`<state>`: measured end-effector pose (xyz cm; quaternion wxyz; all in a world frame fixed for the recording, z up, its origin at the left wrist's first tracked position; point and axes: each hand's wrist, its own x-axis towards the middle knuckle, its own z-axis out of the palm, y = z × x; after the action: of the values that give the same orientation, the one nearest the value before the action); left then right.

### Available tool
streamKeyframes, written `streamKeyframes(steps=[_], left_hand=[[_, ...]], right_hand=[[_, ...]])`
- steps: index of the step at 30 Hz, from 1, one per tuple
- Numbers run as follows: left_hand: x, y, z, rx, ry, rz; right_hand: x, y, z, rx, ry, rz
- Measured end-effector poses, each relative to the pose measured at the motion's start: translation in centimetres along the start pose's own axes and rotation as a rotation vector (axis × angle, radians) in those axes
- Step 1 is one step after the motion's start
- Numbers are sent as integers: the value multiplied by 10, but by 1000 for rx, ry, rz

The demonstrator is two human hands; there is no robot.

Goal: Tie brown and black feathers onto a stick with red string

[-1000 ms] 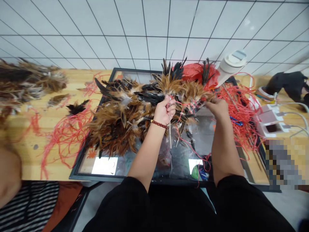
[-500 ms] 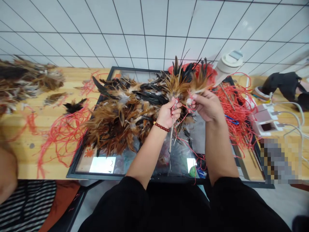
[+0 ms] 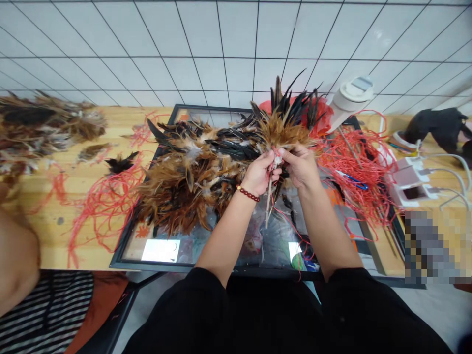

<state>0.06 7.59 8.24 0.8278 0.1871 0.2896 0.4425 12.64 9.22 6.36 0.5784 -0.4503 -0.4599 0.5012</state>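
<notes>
My left hand (image 3: 260,173), with a bead bracelet at its wrist, is closed round the bound base of a brown and black feather bunch (image 3: 283,132). A thin stick (image 3: 269,205) comes out below that hand. The fingers of my right hand (image 3: 303,168) pinch the same base from the right, thumb close to the left thumb. Red string (image 3: 285,218) trails from the base down over the framed glass panel (image 3: 243,272). A large heap of feathers (image 3: 184,189) lies left of my hands. What is between the right fingertips is partly hidden.
Red string is piled at right (image 3: 368,177), with a blue-handled tool (image 3: 352,180) on it. A white cup (image 3: 350,101) stands behind, near white chargers (image 3: 411,182). More feathers (image 3: 47,120) and string (image 3: 106,201) lie left, near another person's arm (image 3: 16,255).
My right hand has moved left, bringing the feathers it held against the bunch in my left hand. The hands are now together. The whole view has shifted slightly.
</notes>
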Motion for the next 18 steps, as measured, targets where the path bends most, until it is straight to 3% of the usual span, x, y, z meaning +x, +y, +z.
streamKeyframes(steps=[3,6,13,18], left_hand=[[-3,3,2,70,44,10],[-7,4,5,77,13,23],[-20,-5,3,154,41,75],[-26,3,0,191,41,155]], right_hand=[[-1,1,2,22,44,-8],[-3,-1,5,26,65,-51],[-6,-2,12,-81,11,-88],[-7,-12,2,-71,-61,-49]])
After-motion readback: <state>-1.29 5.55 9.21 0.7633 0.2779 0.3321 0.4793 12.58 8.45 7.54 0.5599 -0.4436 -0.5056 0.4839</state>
